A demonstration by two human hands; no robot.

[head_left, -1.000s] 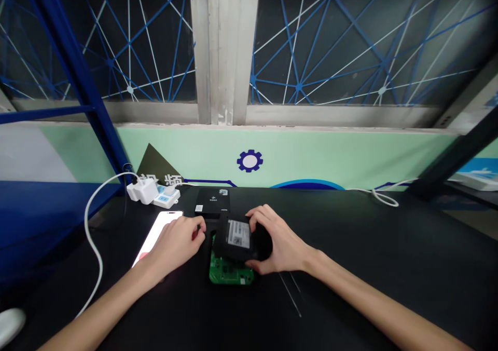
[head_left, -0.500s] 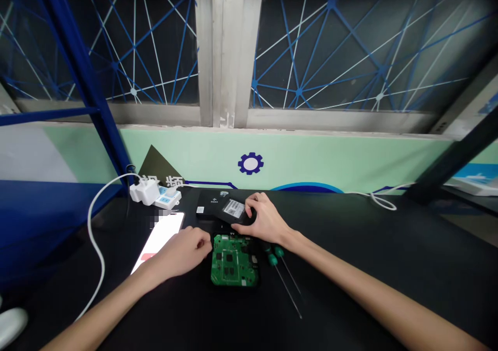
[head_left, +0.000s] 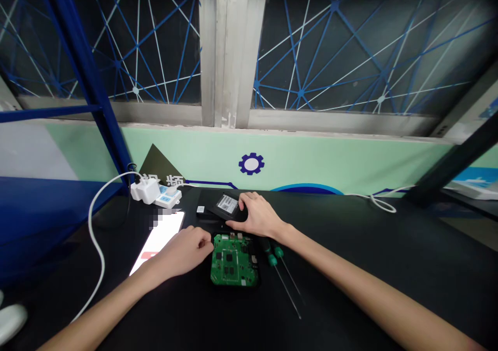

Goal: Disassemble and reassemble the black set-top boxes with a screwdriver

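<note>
A green circuit board (head_left: pixel 234 261) lies in a low black case on the dark table. My left hand (head_left: pixel 191 248) is closed, its curled fingertips at the left edge of that case. Beyond the board, my right hand (head_left: pixel 260 215) grips the right side of a flat black cover with a white label (head_left: pixel 227 204), thumb toward me and fingers behind. This cover is tilted and lies partly over a black box (head_left: pixel 203 203). Two screwdrivers with green-and-black handles (head_left: pixel 273 260) lie right of the board, their shafts toward me.
Left of my left hand lies a phone with a bright screen (head_left: pixel 159 239). A white power strip (head_left: pixel 168 197) with a plugged-in adapter (head_left: pixel 145 190) stands behind it, and a white cable (head_left: pixel 93 226) curves down the left side. Another white cable (head_left: pixel 383 203) lies along the wall.
My right hand has moved slightly left with the labelled black cover, which now covers more of the box's top. My left hand stays at the case's edge.
</note>
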